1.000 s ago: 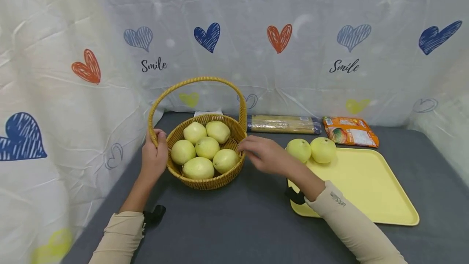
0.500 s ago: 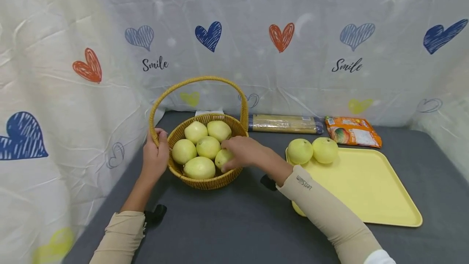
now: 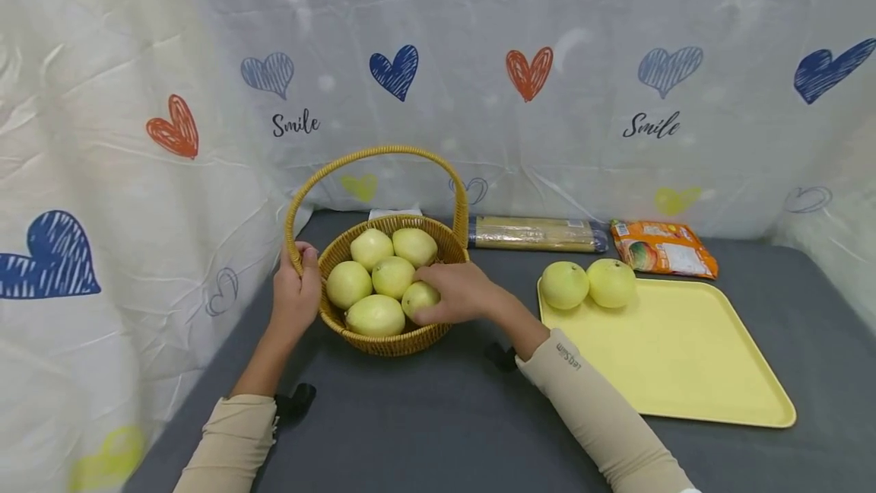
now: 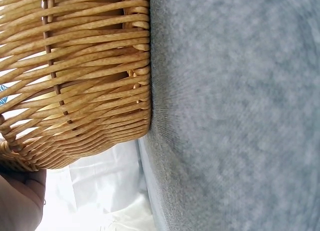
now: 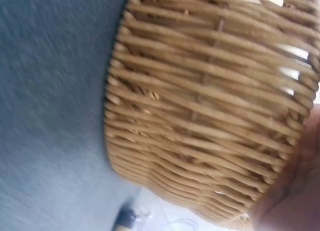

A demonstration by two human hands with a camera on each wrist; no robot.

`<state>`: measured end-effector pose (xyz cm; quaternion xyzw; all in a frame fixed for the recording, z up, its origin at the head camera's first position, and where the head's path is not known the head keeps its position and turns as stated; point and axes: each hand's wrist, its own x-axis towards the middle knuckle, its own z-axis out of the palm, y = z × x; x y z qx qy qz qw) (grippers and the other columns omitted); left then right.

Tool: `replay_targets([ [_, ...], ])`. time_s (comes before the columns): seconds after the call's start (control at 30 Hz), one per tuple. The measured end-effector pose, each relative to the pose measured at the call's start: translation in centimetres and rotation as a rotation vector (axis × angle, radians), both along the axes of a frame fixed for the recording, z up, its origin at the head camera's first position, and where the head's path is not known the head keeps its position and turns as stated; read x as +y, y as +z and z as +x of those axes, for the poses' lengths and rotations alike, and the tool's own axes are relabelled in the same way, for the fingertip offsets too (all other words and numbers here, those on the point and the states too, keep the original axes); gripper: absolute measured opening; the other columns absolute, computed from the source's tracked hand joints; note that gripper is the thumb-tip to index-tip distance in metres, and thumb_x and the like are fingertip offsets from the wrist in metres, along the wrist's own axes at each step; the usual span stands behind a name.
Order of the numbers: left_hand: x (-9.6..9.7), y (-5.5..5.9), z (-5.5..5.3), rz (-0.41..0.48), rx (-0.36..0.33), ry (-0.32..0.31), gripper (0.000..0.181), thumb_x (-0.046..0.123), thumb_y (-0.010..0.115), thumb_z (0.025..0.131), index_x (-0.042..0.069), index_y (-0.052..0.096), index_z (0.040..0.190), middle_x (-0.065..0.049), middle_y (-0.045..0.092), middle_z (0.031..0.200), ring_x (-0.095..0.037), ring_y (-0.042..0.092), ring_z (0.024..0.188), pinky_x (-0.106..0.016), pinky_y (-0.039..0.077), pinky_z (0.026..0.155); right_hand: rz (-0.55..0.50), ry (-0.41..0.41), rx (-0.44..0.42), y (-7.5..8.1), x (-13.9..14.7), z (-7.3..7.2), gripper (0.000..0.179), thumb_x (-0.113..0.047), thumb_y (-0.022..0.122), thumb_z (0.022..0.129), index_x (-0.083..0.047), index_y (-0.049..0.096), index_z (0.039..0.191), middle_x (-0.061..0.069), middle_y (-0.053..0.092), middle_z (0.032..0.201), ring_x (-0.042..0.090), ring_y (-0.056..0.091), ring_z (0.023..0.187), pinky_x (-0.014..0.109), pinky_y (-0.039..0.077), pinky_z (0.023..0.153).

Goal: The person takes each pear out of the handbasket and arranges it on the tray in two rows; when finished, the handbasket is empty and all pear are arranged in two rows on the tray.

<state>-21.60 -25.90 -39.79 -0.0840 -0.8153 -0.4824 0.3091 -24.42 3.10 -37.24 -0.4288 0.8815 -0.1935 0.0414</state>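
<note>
A woven wicker basket [image 3: 383, 346] with a tall arched handle [image 3: 391, 150] stands on the dark table, holding several pale yellow-green pears [image 3: 375, 316]. My left hand [image 3: 297, 287] grips the handle's left side low down, close to the rim, thumb in front. Over the basket's right rim reaches my right hand [image 3: 458, 293], its thumb and fingers around the front right pear [image 3: 419, 299], which still sits among the others. Both wrist views are filled mostly by the basket's woven side [image 4: 90, 81], with only part of each hand at the edge.
A yellow tray [image 3: 698, 356] lies to the right, with two pears [image 3: 611, 283] at its back left corner. Behind stand a long clear pack of noodle-like sticks [image 3: 537, 234] and an orange packet [image 3: 664, 249]. A printed curtain [image 3: 438, 36] hangs at the back.
My right hand has moved left, from beside the basket's right rim onto the front right pear, and taken hold of it. The left hand keeps its grip on the handle.
</note>
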Motion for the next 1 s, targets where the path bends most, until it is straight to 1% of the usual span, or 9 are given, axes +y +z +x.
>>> replay_targets([
  [0.07,0.0,0.0,0.1,0.002,0.004,-0.003,0.027,0.025,0.039,0.11,-0.002,0.046,0.112,-0.01,0.048,0.074,-0.023,0.054,0.06,-0.022,0.044,0.056,-0.028,-0.007,0.013,-0.3,0.1,0.2,0.038,-0.047,0.062,0.09,-0.025,0.064,0.12,-0.012,0.057,0.091,0.007,0.051,0.071,0.03,0.043,0.06],
  [0.13,0.1,-0.1,0.1,0.004,0.006,-0.004,0.027,0.024,0.04,0.11,-0.002,0.046,0.112,-0.01,0.048,0.074,-0.024,0.053,0.059,-0.022,0.043,0.056,-0.058,-0.01,0.017,-0.6,0.2,0.4,0.041,-0.05,0.062,0.09,-0.026,0.064,0.123,-0.013,0.059,0.097,0.005,0.052,0.074,0.029,0.044,0.061],
  [0.3,0.1,-0.1,0.1,-0.001,0.011,0.001,0.026,0.024,0.04,0.11,-0.002,0.047,0.112,-0.01,0.048,0.072,-0.017,0.05,0.058,-0.022,0.042,0.055,-0.142,0.0,-0.017,-0.8,0.5,0.7,0.049,-0.053,0.065,0.088,-0.027,0.062,0.13,-0.013,0.063,0.113,0.003,0.056,0.082,0.03,0.047,0.068],
  [0.4,0.1,-0.1,0.1,-0.005,0.015,0.007,0.026,0.023,0.04,0.11,-0.001,0.047,0.111,-0.01,0.048,0.072,-0.016,0.049,0.058,-0.022,0.041,0.055,-0.194,0.0,-0.065,-0.8,0.8,0.8,0.053,-0.052,0.067,0.088,-0.025,0.06,0.133,-0.011,0.062,0.119,0.004,0.057,0.087,0.03,0.048,0.072],
  [0.57,0.1,-0.1,0.1,-0.013,0.013,0.016,0.026,0.024,0.04,0.11,-0.001,0.047,0.111,-0.009,0.048,0.072,-0.016,0.05,0.059,-0.022,0.041,0.056,-0.329,-0.007,-0.197,-0.8,1.3,0.9,0.054,-0.043,0.072,0.091,-0.02,0.057,0.137,-0.006,0.06,0.126,0.009,0.059,0.1,0.032,0.05,0.082],
  [0.63,0.1,-0.1,0.1,-0.014,0.013,0.017,0.026,0.024,0.04,0.11,-0.001,0.047,0.111,-0.009,0.048,0.072,-0.016,0.05,0.059,-0.022,0.041,0.056,-0.396,-0.004,-0.25,-0.8,1.4,0.9,0.052,-0.037,0.073,0.092,-0.018,0.057,0.138,-0.004,0.06,0.127,0.011,0.059,0.103,0.035,0.05,0.085],
  [0.7,0.0,-0.1,0.1,-0.015,0.014,0.02,0.026,0.024,0.04,0.11,-0.001,0.047,0.111,-0.009,0.048,0.072,-0.016,0.049,0.059,-0.023,0.041,0.056,-0.461,-0.002,-0.288,-0.8,1.5,1.0,0.051,-0.033,0.075,0.092,-0.017,0.058,0.137,-0.002,0.061,0.124,0.013,0.059,0.102,0.037,0.05,0.085],
  [0.83,0.0,0.0,0.1,-0.014,0.011,0.02,0.024,0.022,0.04,0.11,-0.001,0.047,0.111,-0.009,0.048,0.072,-0.015,0.048,0.058,-0.023,0.04,0.056,-0.57,-0.003,-0.314,-1.0,1.7,0.9,0.05,-0.024,0.077,0.091,-0.014,0.058,0.137,0.002,0.062,0.117,0.017,0.061,0.095,0.042,0.053,0.081],
  [1.0,0.2,0.3,0.3,-0.004,-0.011,0.015,0.021,0.016,0.04,0.11,-0.004,0.047,0.111,-0.009,0.048,0.072,-0.012,0.049,0.06,-0.021,0.041,0.057,-0.665,0.0,-0.341,-1.2,2.1,0.8,0.05,-0.024,0.075,0.092,-0.011,0.057,0.138,0.005,0.061,0.116,0.019,0.062,0.089,0.041,0.053,0.075],
])
